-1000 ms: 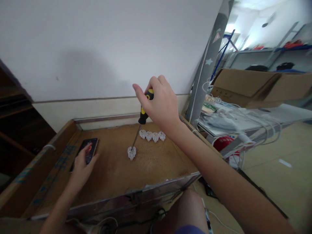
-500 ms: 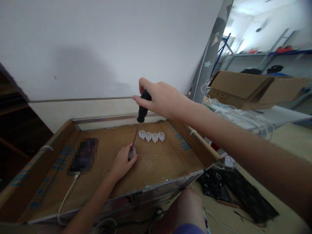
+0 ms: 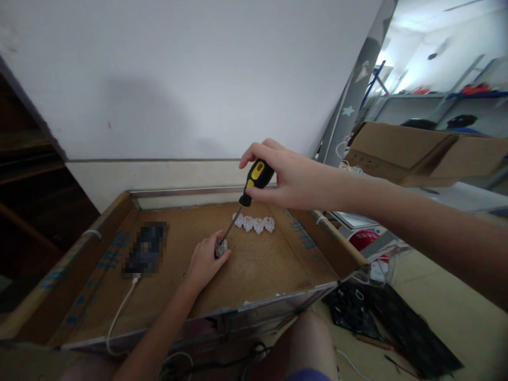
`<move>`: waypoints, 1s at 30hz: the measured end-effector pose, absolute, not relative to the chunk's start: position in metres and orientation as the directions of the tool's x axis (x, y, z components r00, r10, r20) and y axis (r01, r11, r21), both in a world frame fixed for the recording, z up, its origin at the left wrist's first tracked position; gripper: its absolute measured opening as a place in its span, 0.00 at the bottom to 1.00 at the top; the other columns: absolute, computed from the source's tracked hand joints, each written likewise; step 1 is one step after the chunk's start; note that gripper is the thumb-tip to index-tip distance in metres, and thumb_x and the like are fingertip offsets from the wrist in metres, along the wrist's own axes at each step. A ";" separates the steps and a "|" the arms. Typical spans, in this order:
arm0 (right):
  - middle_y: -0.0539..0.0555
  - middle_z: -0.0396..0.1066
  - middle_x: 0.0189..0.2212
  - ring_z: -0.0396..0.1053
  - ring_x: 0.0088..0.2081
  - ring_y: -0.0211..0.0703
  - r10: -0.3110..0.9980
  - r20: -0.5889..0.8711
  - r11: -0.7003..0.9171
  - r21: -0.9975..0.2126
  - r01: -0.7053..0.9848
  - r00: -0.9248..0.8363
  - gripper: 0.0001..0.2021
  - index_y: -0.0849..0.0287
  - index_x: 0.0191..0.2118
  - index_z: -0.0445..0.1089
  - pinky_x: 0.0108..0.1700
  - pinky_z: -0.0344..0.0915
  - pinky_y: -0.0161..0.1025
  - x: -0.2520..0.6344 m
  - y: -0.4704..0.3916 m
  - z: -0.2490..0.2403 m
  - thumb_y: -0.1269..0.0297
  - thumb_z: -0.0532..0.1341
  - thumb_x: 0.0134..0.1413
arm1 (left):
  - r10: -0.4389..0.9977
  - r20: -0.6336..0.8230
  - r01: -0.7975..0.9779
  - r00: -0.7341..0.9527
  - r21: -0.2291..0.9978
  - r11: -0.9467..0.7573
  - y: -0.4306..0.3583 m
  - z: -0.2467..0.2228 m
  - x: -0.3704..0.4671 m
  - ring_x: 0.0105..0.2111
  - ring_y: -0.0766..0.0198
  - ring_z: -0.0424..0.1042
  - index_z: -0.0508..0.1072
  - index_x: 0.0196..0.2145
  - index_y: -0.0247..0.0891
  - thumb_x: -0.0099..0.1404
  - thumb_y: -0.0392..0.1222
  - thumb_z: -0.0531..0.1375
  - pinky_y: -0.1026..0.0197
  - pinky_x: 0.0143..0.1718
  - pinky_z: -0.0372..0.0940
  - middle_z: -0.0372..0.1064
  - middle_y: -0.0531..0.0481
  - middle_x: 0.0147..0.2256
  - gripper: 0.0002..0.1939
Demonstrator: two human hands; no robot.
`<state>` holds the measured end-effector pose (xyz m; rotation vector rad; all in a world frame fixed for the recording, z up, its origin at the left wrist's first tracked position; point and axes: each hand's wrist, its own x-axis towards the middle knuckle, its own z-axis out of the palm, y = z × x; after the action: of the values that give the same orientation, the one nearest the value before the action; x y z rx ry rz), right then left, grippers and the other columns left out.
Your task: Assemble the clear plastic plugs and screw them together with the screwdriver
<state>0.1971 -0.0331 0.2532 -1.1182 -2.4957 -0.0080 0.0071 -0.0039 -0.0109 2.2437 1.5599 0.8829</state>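
Observation:
My right hand [image 3: 278,172] grips the black and yellow handle of a screwdriver [image 3: 257,179]. The thin shaft slants down to the left, and its tip meets a small clear plastic piece [image 3: 222,247]. That piece is pinched between the fingers and thumb of my left hand [image 3: 206,262], which rests on the cardboard-lined tray [image 3: 254,272]. Just behind it, several similar clear pieces [image 3: 258,225] lie side by side in a row.
A blurred-out dark phone [image 3: 146,248] with a white cable [image 3: 119,315] lies at the tray's left. Raised wooden sides edge the tray. An open cardboard box [image 3: 400,148] stands at the right, and black plastic [image 3: 408,323] lies on the floor.
The screwdriver leans further to the right, and my right hand has turned so the yellow on its handle shows. The whole view has shifted slightly.

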 end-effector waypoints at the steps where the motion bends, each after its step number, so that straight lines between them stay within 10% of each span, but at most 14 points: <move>1: 0.55 0.60 0.39 0.60 0.32 0.39 0.716 0.369 0.672 -0.134 0.728 -0.593 0.16 0.60 0.45 0.62 0.41 0.61 0.42 0.196 -0.034 0.253 0.63 0.60 0.49 | 0.919 0.322 0.756 0.228 0.536 -0.375 -0.004 -0.010 0.007 0.47 0.53 0.68 0.61 0.54 0.39 0.60 0.46 0.57 0.51 0.47 0.61 0.69 0.45 0.48 0.24; 20: 0.58 0.58 0.45 0.59 0.29 0.37 0.664 0.404 0.681 0.019 0.732 -0.629 0.19 0.60 0.49 0.60 0.37 0.61 0.41 0.187 -0.043 0.250 0.63 0.59 0.51 | 0.934 0.299 0.807 0.196 0.492 -0.326 -0.007 -0.007 0.008 0.47 0.50 0.66 0.62 0.54 0.37 0.61 0.50 0.56 0.49 0.47 0.60 0.68 0.44 0.49 0.25; 30: 0.54 0.59 0.39 0.59 0.31 0.37 0.664 0.438 0.704 -0.096 0.704 -0.605 0.15 0.60 0.45 0.59 0.36 0.59 0.38 0.186 -0.047 0.246 0.64 0.59 0.52 | 0.940 0.281 0.824 0.193 0.474 -0.311 -0.007 -0.006 0.009 0.48 0.50 0.66 0.61 0.54 0.38 0.61 0.49 0.56 0.49 0.47 0.59 0.68 0.43 0.50 0.25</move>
<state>0.1858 -0.0475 0.2456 -1.0533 -2.4668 -0.1191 0.0092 -0.0072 -0.0060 2.2482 1.6956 0.7832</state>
